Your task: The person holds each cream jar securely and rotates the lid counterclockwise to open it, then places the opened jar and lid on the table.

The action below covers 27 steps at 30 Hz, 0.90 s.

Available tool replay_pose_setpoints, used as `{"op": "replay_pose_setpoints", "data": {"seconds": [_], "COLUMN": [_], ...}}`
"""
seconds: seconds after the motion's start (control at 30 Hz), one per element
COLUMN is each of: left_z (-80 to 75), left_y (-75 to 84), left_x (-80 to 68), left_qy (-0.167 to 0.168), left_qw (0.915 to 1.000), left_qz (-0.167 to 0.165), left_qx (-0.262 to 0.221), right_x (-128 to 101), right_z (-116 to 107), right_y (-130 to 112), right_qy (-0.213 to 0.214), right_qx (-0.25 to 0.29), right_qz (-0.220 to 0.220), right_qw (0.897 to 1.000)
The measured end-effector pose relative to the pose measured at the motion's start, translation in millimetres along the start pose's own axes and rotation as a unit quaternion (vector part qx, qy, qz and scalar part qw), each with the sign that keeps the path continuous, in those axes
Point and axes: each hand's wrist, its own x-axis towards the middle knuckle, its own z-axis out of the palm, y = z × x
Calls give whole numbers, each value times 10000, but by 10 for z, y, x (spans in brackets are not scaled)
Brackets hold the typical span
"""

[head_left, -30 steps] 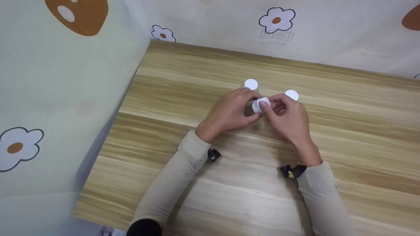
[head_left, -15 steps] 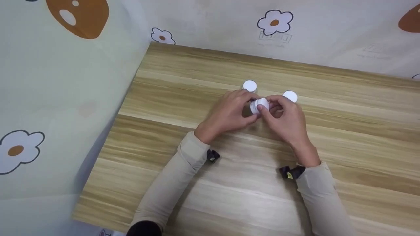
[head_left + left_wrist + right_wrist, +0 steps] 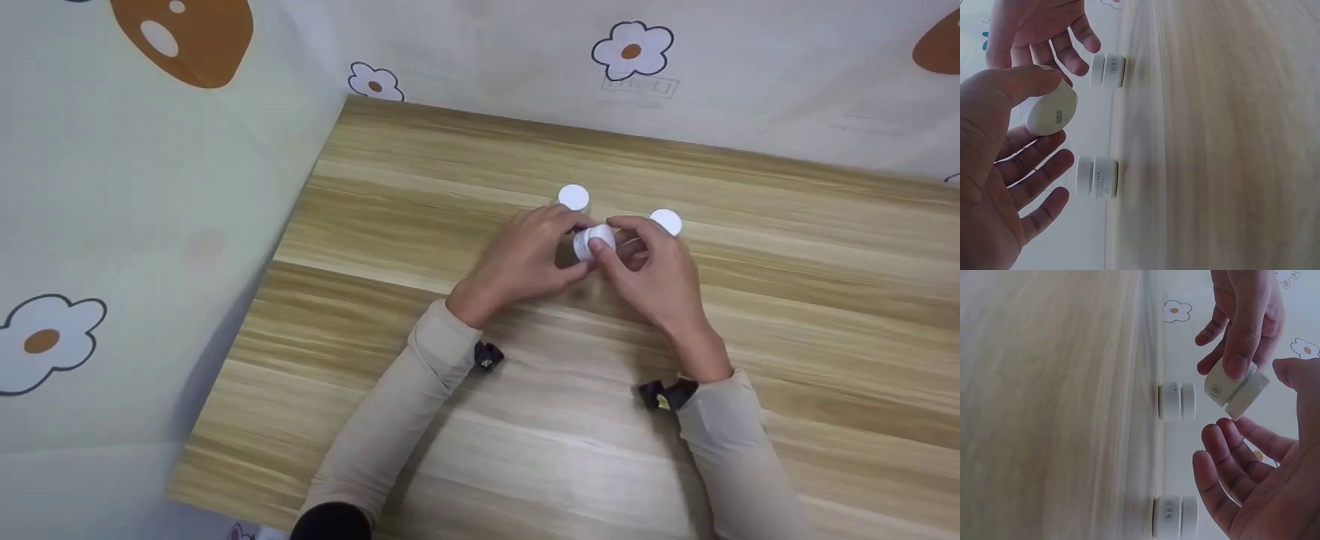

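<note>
Left hand [image 3: 525, 259] pinches small white jar [image 3: 592, 241] above table [image 3: 420, 247]; right hand [image 3: 660, 274] grips its lid. Two more jars [image 3: 574, 197] stand just behind.

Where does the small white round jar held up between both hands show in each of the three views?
Head: small white round jar sits centre, between left hand and right hand.
Left wrist: upper left, tilted, under the thumb.
Right wrist: upper right, lid end angled down-right.
Shared landmark: two white jars standing on the wooden table.
</note>
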Motion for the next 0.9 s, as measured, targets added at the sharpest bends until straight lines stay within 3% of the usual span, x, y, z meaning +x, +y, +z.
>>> {"op": "replay_pose_setpoints", "data": {"seconds": [0.23, 0.57, 0.9], "left_z": [5, 17, 6], "left_y": [4, -5, -21], "left_x": [1, -4, 7], "left_qy": [-24, -104, -218], "left_qw": [9999, 9999, 9997], "left_qz": [44, 25, -79], "left_qx": [-112, -64, 10], "right_x": [6, -15, -8], "right_z": [4, 16, 0], "right_y": [14, 20, 0], "right_qy": [-64, -203, -212], "right_qx": [-328, -194, -60], "right_qz": [60, -272, -282], "right_qw": [9994, 9992, 9994]}}
